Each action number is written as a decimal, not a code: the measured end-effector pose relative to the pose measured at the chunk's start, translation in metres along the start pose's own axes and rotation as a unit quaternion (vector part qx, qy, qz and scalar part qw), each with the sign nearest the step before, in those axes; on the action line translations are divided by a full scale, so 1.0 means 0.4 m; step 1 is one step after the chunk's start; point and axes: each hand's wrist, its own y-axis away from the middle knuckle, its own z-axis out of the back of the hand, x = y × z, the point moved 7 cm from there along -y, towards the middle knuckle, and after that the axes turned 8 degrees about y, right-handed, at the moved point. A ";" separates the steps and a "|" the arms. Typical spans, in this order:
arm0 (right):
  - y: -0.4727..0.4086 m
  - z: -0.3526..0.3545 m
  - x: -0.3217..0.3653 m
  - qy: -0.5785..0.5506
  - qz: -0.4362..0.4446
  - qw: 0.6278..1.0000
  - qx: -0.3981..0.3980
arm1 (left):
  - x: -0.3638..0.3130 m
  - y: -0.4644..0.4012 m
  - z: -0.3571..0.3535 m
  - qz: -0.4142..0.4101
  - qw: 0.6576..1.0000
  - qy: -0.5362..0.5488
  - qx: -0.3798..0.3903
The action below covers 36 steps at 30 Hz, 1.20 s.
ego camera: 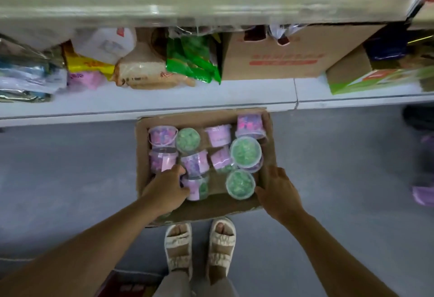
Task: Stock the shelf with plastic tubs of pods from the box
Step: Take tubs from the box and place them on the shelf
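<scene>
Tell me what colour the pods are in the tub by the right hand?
Green, seen through the clear lid of the tub in the head view.

Both bare forearms reach forward and down from the lower corners of the view, converging toward the middle. The left hand (pixel 167 188) is seen from its back, knuckles up, fingers curled downward with the thumb (pixel 176 169) raised toward the far side; whether the fingers are closed on anything cannot be told. The right hand (pixel 278 189) lies palm down, wrist slightly bent, its fingers (pixel 277 171) extended forward and loosely spread, the thumb pointing inward to the left. Below, between the arms, both feet (pixel 199 247) stand side by side, toes forward, in cream strapped sandals.
</scene>
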 end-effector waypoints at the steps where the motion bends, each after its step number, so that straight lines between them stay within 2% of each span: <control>1: -0.031 -0.023 -0.010 -0.014 -0.006 1.000 -0.004 | 0.017 -0.038 -0.026 0.002 1.000 0.001 0.005; 8: -0.277 -0.157 -0.086 -0.109 -0.034 0.991 -0.076 | 0.053 -0.300 -0.170 0.019 1.000 0.000 -0.009; 17: -0.504 -0.343 -0.174 -0.254 -0.133 0.958 -0.027 | 0.072 -0.547 -0.369 0.003 0.999 0.030 0.009; 23: -0.535 -0.373 -0.195 -0.358 -0.129 0.923 -0.052 | 0.086 -0.611 -0.436 0.020 0.999 0.034 0.014; 27: -0.511 -0.374 -0.199 -0.477 -0.139 0.867 -0.028 | 0.083 -0.642 -0.439 0.039 0.999 0.028 0.008; 29: -0.493 -0.367 -0.211 -0.507 -0.152 0.847 -0.045 | 0.077 -0.653 -0.440 0.050 0.998 0.033 0.000; 31: -0.483 -0.363 -0.228 -0.506 -0.146 0.848 -0.059 | 0.073 -0.663 -0.445 0.064 0.997 0.045 -0.007; 33: -0.459 -0.341 -0.228 -0.478 -0.121 0.867 -0.076 | 0.071 -0.678 -0.461 0.076 0.995 0.059 -0.007; 36: -0.423 -0.297 -0.229 -0.499 -0.105 0.850 -0.132 | 0.083 -0.713 -0.493 0.099 0.992 0.082 -0.013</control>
